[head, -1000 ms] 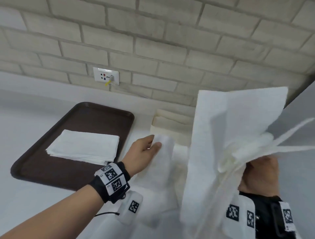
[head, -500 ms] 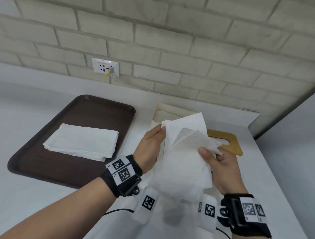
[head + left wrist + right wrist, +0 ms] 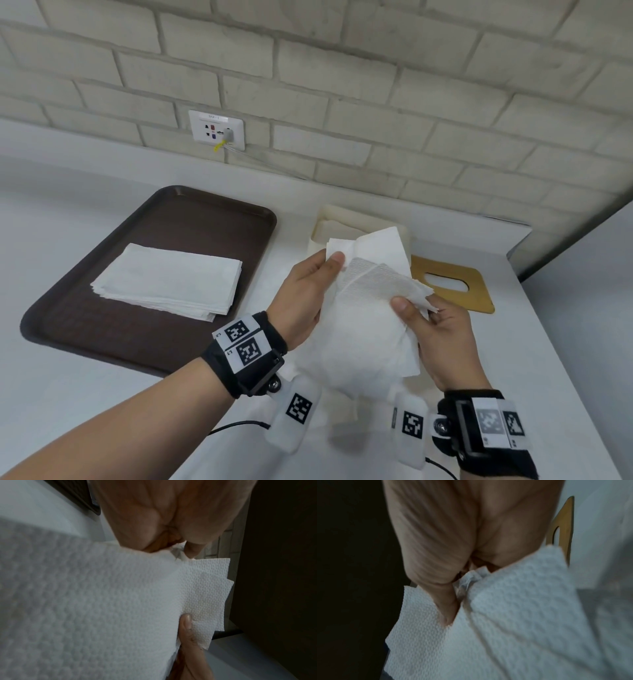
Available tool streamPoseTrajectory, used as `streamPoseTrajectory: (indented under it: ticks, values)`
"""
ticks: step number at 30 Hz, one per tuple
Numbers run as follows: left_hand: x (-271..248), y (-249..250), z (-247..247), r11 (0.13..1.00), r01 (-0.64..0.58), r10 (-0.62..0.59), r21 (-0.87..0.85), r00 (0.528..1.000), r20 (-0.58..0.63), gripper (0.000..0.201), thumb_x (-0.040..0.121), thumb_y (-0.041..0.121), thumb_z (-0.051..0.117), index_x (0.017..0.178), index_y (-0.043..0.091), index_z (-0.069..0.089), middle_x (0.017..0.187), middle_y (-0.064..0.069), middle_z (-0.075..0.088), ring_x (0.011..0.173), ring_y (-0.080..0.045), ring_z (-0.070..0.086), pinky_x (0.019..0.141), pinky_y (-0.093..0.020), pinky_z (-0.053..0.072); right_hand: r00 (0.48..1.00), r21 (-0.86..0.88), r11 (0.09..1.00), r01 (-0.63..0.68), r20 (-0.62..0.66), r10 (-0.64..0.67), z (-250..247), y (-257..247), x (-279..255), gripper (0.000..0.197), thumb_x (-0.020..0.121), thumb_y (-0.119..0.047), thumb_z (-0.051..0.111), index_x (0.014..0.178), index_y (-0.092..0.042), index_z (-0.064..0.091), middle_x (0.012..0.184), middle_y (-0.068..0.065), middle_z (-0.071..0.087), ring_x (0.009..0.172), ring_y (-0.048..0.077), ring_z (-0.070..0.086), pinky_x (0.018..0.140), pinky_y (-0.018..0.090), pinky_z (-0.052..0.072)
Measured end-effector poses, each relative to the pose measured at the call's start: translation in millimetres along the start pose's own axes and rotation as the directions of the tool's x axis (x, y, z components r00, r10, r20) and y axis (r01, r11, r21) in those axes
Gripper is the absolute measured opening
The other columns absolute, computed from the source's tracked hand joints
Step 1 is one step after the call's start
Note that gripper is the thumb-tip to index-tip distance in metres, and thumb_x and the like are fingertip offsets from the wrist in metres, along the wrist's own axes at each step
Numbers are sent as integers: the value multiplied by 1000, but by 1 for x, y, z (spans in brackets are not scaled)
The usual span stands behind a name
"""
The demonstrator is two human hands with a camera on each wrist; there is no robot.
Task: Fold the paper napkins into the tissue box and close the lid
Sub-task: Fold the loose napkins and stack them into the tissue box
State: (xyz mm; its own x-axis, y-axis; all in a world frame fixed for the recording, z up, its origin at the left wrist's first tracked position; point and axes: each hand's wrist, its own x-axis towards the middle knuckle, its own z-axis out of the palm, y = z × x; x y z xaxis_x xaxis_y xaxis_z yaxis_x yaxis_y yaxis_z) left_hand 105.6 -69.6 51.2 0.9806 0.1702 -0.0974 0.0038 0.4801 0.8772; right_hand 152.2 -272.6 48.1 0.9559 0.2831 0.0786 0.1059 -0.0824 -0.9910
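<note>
Both hands hold a white embossed paper napkin [image 3: 363,329] in the air over the counter. My left hand [image 3: 308,298] pinches its upper left corner between thumb and fingers; my right hand [image 3: 435,329] pinches its right edge, where the paper is bunched. The wrist views show the same napkin [image 3: 102,601] [image 3: 513,615] close up. Behind the napkin stands the cream tissue box [image 3: 342,222], open and partly hidden. Its wooden lid [image 3: 452,284], with an oval slot, lies flat on the counter right of the box. A stack of folded napkins [image 3: 168,281] rests on the brown tray [image 3: 102,335].
The white counter [image 3: 68,394] meets a brick wall with a power socket [image 3: 217,130] and a plugged cable. A grey vertical panel [image 3: 582,308] bounds the counter on the right. The tray fills the left middle.
My right hand came down from high up with the spread napkin and joined the left in front of the box. The napkin is now gathered smaller between both hands.
</note>
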Motion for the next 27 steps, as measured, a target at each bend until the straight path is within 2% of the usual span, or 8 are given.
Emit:
streamPoseTrajectory:
  ticks: [6, 10, 14, 16, 20, 22, 24, 27]
  values:
    - [-1, 3, 2, 1000, -15, 15, 14, 1000, 5, 33, 112, 21, 44, 124, 3, 68, 121, -15, 75, 111, -26, 73, 95, -33, 59, 999, -46, 998, 37, 20, -36, -5, -8, -3, 17, 78, -30, 74, 92, -21, 79, 92, -7, 80, 88, 6, 74, 82, 26, 51]
    - [0, 0, 2, 998, -26, 26, 50, 1000, -1, 34, 112, 24, 44, 123, 2, 68, 122, -17, 74, 113, -30, 71, 101, -41, 54, 999, -51, 998, 41, 22, -40, -7, -8, -4, 21, 79, -31, 75, 96, -21, 79, 96, -6, 80, 93, 9, 75, 85, 28, 54]
    - [6, -3, -5, 997, -40, 45, 67, 997, -69, 65, 92, 62, 66, 123, 5, 66, 113, -12, 62, 99, -34, 48, 87, -51, 36, 996, -60, 995, 84, 25, -83, -11, -13, -12, 17, 80, -29, 73, 95, -25, 79, 95, -8, 80, 91, 6, 74, 77, 16, 53]
    - [12, -6, -11, 997, -27, 33, 72, 995, -89, 59, 92, 66, 62, 123, 16, 70, 116, -9, 59, 103, -32, 45, 87, -52, 33, 993, -14, 993, 114, 8, -114, -14, -18, -17, 14, 79, -28, 74, 92, -27, 80, 95, -7, 80, 92, 8, 75, 77, 15, 54]
    - [7, -2, -8, 998, -15, 20, 69, 997, -75, 39, 101, 52, 57, 125, 25, 71, 123, -12, 72, 103, -32, 57, 91, -47, 39, 986, 151, 975, 161, 15, -165, -14, -22, -26, 43, 65, -59, 89, 94, -27, 83, 102, 4, 80, 100, 23, 75, 88, 36, 60]
    - [6, -3, -7, 996, -20, 27, 91, 997, -74, 30, 111, 33, 45, 124, 21, 70, 118, 1, 77, 106, -19, 70, 92, -29, 52, 992, 213, 970, 113, 28, -122, -4, -18, -27, 55, 60, -62, 91, 99, -25, 83, 106, 8, 79, 104, 29, 74, 91, 41, 59]
    - [5, -3, -6, 985, -30, 39, 172, 998, -45, 33, 114, 18, 38, 129, 17, 67, 105, 13, 78, 94, 1, 72, 79, -11, 52, 998, 238, 970, 43, 31, -52, 7, -10, -28, 57, 57, -63, 91, 99, -25, 83, 107, 8, 79, 105, 28, 74, 94, 46, 58]
    - [3, -1, -5, 981, -35, 42, 192, 998, -35, 33, 113, 15, 37, 124, 15, 69, 88, 18, 75, 74, 11, 67, 68, -5, 46, 1000, 225, 974, -24, -7, 26, 20, 3, -30, 38, 69, -52, 87, 98, -28, 82, 109, 7, 79, 107, 26, 74, 101, 60, 52]
